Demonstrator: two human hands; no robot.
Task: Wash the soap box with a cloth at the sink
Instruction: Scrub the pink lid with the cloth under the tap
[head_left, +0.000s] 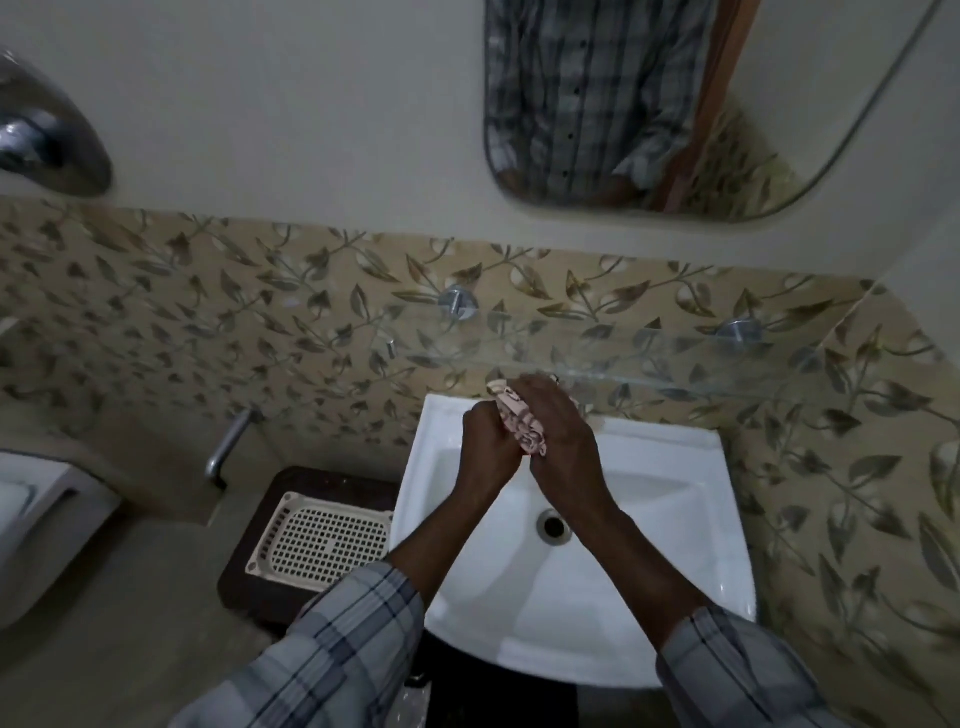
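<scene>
Cloth (523, 430) gripped between left hand (487, 448) and right hand (563, 441), seemingly twisted, over sink (675, 545).

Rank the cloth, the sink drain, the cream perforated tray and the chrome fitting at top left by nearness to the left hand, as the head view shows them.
1. cloth: gripped by the left hand itself.
2. drain: in the sink bowl, below that hand.
3. cream tray: outside the sink, to its left.
4. chrome fitting: high up at far left.
</scene>
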